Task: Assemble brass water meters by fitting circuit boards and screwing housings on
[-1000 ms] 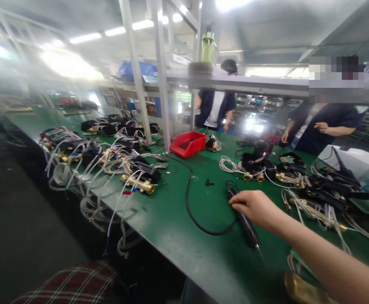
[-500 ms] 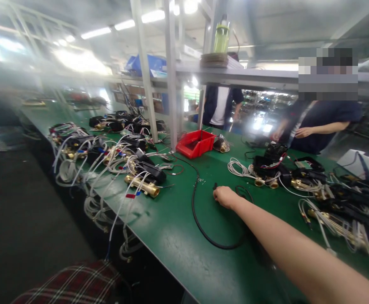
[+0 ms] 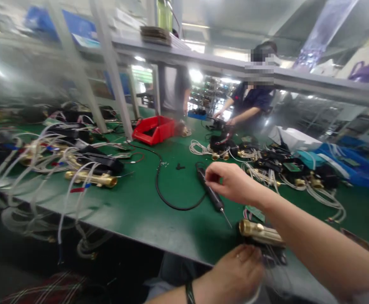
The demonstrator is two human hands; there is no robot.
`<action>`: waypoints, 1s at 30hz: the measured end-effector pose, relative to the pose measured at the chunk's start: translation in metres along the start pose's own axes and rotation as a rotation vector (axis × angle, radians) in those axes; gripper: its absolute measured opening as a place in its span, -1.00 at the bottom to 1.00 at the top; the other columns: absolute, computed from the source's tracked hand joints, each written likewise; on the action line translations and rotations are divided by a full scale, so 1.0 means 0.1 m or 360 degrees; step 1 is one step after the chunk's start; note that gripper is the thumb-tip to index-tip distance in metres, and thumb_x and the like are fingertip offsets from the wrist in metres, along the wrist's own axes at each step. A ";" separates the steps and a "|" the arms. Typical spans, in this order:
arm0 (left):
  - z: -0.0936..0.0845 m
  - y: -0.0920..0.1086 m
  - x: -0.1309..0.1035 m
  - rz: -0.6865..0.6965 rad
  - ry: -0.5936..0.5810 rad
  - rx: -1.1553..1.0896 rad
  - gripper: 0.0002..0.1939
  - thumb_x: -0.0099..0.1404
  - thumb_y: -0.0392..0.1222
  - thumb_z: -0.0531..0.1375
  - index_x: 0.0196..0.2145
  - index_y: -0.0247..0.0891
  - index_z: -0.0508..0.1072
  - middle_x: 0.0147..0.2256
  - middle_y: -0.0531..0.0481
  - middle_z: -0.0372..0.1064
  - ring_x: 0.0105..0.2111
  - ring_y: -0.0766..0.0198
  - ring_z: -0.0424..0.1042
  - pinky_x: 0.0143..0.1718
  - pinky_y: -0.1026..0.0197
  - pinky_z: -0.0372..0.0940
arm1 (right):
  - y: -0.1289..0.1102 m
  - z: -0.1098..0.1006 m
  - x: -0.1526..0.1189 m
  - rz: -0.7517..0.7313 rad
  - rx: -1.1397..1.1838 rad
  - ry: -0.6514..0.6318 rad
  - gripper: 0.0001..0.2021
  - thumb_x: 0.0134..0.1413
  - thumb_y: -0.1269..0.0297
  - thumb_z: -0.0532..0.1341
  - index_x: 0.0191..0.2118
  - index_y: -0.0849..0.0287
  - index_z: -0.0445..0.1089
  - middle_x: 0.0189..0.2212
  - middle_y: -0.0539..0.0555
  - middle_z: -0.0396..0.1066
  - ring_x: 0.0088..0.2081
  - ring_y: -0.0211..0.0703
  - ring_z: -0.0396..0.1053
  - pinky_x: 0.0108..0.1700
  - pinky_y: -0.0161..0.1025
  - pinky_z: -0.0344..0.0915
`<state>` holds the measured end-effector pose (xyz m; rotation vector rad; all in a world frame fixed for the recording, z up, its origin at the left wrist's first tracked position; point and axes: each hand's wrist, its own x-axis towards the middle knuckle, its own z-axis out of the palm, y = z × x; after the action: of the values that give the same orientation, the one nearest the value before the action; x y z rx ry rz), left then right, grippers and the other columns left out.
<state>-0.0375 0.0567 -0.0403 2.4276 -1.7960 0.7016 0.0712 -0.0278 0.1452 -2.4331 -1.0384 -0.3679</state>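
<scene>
My right hand [image 3: 233,182] hovers over the green bench [image 3: 134,211] with thumb and forefinger pinched together; anything small between them is too blurred to tell. Just beneath it lies a black electric screwdriver [image 3: 210,194], tip pointing toward me, its black cable [image 3: 162,192] looping off to the left. My left hand [image 3: 237,274], with a dark band at the wrist, comes in at the bottom edge. Its fingers grip the black housing and wires of a brass-fitted unit [image 3: 260,232] at the bench's near edge. A small black part [image 3: 180,166] sits behind the screwdriver.
A red bin [image 3: 153,128] stands behind, by a shelf post [image 3: 113,84]. Several brass units with white wires [image 3: 86,177] crowd the left, more [image 3: 282,169] the right. Two people work across the bench; one's hands [image 3: 222,120] are on it. A white box [image 3: 295,137] sits far right.
My right hand drew back from the small black part and now sits pinched over the screwdriver. My left hand has come into view at the brass unit. The view swung right.
</scene>
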 end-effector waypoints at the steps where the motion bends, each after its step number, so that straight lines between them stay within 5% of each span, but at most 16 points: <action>1: 0.04 0.02 0.00 -0.0021 0.0035 -0.0053 -0.70 0.40 -0.24 -0.04 0.02 -0.37 0.30 0.12 -0.16 0.20 0.11 0.20 0.22 0.19 0.17 0.10 | -0.06 -0.11 -0.30 0.0040 0.0071 0.0062 -0.94 0.06 0.47 0.17 -0.34 0.19 0.31 -0.41 -0.07 0.33 -0.38 -0.35 0.26 -0.31 -0.40 0.16; 3: 0.10 0.06 0.00 -0.0073 0.0086 -0.0122 -0.69 0.40 -0.25 -0.03 0.04 -0.40 0.28 0.14 -0.18 0.18 0.14 0.16 0.19 0.21 0.13 0.06 | -0.15 -0.16 -0.91 0.0223 0.0174 0.0122 -0.92 0.07 0.48 0.17 -0.38 0.18 0.27 -0.44 -0.06 0.31 -0.39 -0.33 0.24 -0.31 -0.37 0.16; 6: 0.14 0.09 0.00 -0.0134 0.0097 -0.0185 -0.68 0.38 -0.26 0.01 0.05 -0.41 0.27 0.08 -0.18 0.26 0.10 0.17 0.23 0.19 0.12 0.11 | -0.15 0.12 -1.69 0.0501 0.0116 0.0153 -0.87 0.08 0.51 0.16 -0.42 0.17 0.24 -0.46 -0.04 0.29 -0.40 -0.27 0.22 -0.35 -0.32 0.12; 11: 0.24 0.13 0.01 -0.0185 0.0152 -0.0191 -0.68 0.39 -0.28 -0.01 0.06 -0.39 0.28 0.12 -0.16 0.23 0.13 0.18 0.20 0.21 0.12 0.10 | 0.04 0.68 -2.37 0.0572 -0.0311 0.0316 -0.80 0.21 0.52 0.05 -0.44 0.20 0.23 -0.49 0.02 0.22 -0.40 -0.20 0.16 -0.33 -0.25 0.07; 30: 0.23 0.14 0.05 -0.0193 0.0202 -0.0154 -0.74 0.39 -0.30 -0.02 -0.04 -0.41 0.35 0.08 -0.18 0.26 0.07 0.20 0.26 0.15 0.13 0.19 | 0.06 0.77 -2.41 0.0396 -0.0710 0.0009 -0.79 0.18 0.57 -0.02 -0.40 0.17 0.23 -0.44 0.06 0.24 -0.39 -0.07 0.15 -0.32 -0.14 0.08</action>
<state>-0.0416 0.0411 -0.0622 2.3487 -1.5836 0.7223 -0.0831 -0.1380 -0.0216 -2.9114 -0.6908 -0.5698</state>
